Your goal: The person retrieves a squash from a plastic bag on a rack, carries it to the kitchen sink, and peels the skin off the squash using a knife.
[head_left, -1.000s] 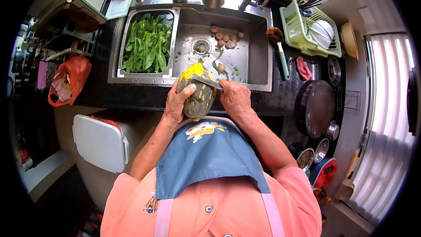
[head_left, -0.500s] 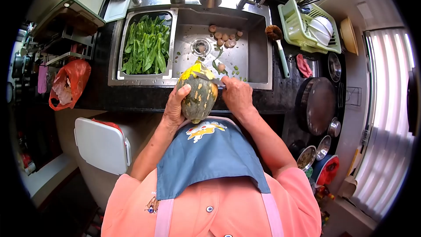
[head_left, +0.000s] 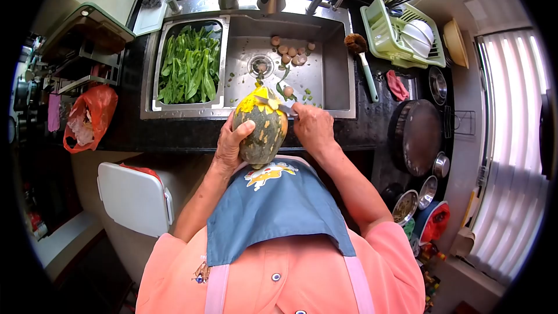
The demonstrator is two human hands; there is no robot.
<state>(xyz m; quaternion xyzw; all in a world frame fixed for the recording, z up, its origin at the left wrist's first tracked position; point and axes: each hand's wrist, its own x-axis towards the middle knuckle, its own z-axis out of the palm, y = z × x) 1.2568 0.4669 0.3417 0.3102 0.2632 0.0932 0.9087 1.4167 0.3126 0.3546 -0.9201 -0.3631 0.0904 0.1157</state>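
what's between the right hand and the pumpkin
A knife, held in the right hand and reaching the peeled yellow end of the pumpkin; the head view shows it.

left hand (head_left: 230, 143): cupped | right hand (head_left: 314, 129): clenched | forearms (head_left: 352, 184): converging

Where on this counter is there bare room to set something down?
Bare: counter strips in front of the sink, between red bag and left hand, and between right hand and pan. Crowded: the right side, with brush, cloth and dish rack.
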